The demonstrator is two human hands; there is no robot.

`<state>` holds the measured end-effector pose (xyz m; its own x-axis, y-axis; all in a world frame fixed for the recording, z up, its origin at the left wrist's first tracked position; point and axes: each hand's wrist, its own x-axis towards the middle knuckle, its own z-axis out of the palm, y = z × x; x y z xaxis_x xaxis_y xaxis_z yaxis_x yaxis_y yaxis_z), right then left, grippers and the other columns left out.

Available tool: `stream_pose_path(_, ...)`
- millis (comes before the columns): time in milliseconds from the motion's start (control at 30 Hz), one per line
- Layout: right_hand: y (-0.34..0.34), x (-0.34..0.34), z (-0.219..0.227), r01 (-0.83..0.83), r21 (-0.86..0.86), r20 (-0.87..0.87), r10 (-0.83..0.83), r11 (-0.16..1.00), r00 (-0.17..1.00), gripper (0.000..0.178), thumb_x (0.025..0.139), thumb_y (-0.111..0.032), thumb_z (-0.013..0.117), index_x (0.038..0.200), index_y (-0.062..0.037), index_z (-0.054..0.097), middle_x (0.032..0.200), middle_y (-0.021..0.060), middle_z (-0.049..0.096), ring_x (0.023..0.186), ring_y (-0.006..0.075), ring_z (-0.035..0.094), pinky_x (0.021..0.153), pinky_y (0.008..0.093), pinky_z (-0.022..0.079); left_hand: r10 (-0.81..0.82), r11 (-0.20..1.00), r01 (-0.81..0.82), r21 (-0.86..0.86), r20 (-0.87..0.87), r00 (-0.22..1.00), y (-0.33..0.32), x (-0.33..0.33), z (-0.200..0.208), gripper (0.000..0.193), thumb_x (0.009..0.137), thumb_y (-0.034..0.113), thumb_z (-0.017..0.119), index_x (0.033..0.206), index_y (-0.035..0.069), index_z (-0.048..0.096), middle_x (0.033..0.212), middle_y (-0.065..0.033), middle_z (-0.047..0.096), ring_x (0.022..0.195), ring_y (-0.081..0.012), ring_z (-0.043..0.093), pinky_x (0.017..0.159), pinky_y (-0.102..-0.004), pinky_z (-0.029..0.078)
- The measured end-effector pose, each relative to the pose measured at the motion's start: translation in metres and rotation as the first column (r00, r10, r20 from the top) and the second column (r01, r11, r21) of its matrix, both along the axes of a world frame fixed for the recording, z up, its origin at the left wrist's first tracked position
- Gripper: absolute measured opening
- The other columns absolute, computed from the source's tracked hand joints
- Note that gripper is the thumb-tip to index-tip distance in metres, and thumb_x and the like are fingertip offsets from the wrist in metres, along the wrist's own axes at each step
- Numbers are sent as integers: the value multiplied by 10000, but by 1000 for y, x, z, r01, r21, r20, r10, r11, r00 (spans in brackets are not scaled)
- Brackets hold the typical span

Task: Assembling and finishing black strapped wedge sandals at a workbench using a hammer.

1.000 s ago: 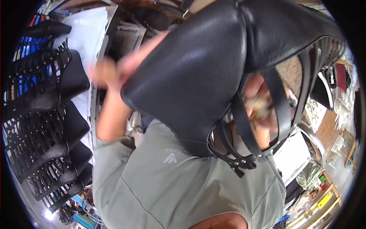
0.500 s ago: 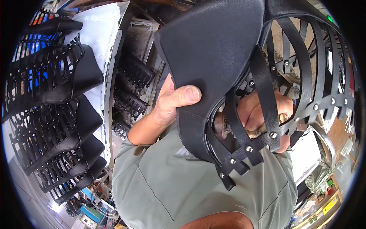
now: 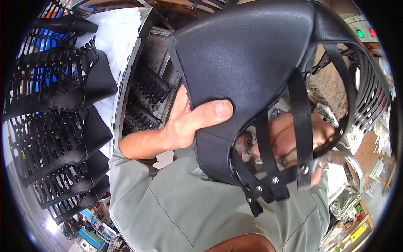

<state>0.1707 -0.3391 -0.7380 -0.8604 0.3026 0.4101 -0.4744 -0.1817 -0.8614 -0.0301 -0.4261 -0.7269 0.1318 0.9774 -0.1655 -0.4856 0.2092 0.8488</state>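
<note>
A black leather strappy sandal upper (image 3: 247, 54) fills the middle of the view, its smooth panel facing up. My left hand (image 3: 189, 122) grips the panel's left edge, with the thumb flat on top and the fingers out of sight beneath. Leather straps (image 3: 301, 122) run from the panel to a riveted band (image 3: 275, 180) at the lower right. Behind those straps is my right hand (image 3: 282, 131), its fingers curled closed. Straps and blur hide what it holds. The upper's far right straps curve away, smeared by motion.
Several similar black uppers (image 3: 100, 80) overlap on a white-topped table (image 3: 126, 31) at left. More dark strapped pieces (image 3: 149, 90) lie between table and arm. A green and a red light (image 3: 372, 33) show at upper right, and a crumpled bag (image 3: 346, 201) at lower right.
The upper has turned a little, and its right-hand straps have swung away to the right. My right hand has shifted slightly right behind them. My left hand keeps its hold.
</note>
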Motion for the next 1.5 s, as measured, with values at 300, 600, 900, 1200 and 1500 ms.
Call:
stream_pose_path(300,-23,2,-1,400,310,-148,-372,862,916,192,814,-189,649,851,-12,584,847,173,666,670,272,661,592,370,534,110,973,-83,-216,116,987,-10,5,-21,523,838,252,622,1251,-34,474,1127,-115,586,1014,-190,562,893,-320,442)
stream_pose_path(600,-24,12,2,105,-285,213,-44,953,976,177,738,-129,722,791,1,613,901,207,669,790,277,681,683,347,542,143,978,-114,-177,155,977,-21,6,-35,560,850,248,637,1295,-21,431,1171,-118,562,1035,-189,556,874,-313,460)
stream_pose_path(900,-26,5,13,259,-106,-5,-261,960,965,256,716,32,654,972,38,641,879,185,677,701,214,675,599,252,530,269,941,-265,-210,-11,963,-17,20,-12,577,816,367,590,1199,-58,522,1031,-189,634,893,-246,637,788,-345,521)
stream_pose_path(1200,-16,27,-25,-166,-374,-48,160,913,986,294,676,-97,699,921,61,667,833,146,679,654,185,646,580,276,512,369,900,-363,-242,-23,929,-22,16,-21,603,843,372,558,1238,-81,493,1147,-206,602,1035,-270,604,913,-367,473)
stream_pose_path(1500,23,32,-23,401,390,145,-486,829,862,279,629,-147,689,848,21,649,901,168,668,765,229,654,667,313,532,366,919,-329,-216,157,917,-16,0,-46,638,862,383,531,1263,-107,455,1117,-275,601,1018,-344,620,887,-431,520)
